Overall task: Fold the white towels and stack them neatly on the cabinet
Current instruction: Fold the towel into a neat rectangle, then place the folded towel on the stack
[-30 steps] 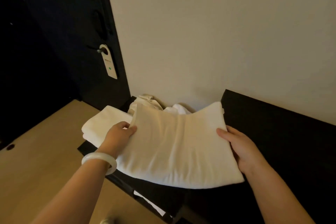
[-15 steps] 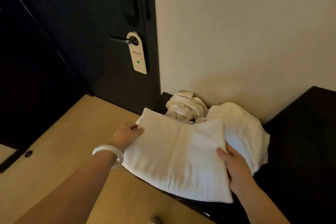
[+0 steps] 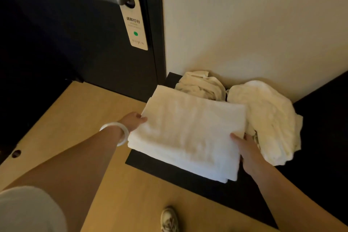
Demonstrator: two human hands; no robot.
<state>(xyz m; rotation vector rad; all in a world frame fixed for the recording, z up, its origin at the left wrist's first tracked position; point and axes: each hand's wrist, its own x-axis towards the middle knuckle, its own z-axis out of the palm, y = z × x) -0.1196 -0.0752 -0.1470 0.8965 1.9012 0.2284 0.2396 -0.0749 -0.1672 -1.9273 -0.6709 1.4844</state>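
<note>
Head camera: left hand (image 3: 131, 121) and right hand (image 3: 249, 153) grip one folded white terry towel (image 3: 188, 133), apparently already stacked, on the black cabinet (image 3: 169, 174); two crumpled white towels (image 3: 267, 118) await folding.

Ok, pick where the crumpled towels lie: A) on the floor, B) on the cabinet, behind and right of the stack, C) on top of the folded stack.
B: the beige crumpled towel lies behind the folded stack, the white crumpled towel to its right, both on the cabinet.
</note>
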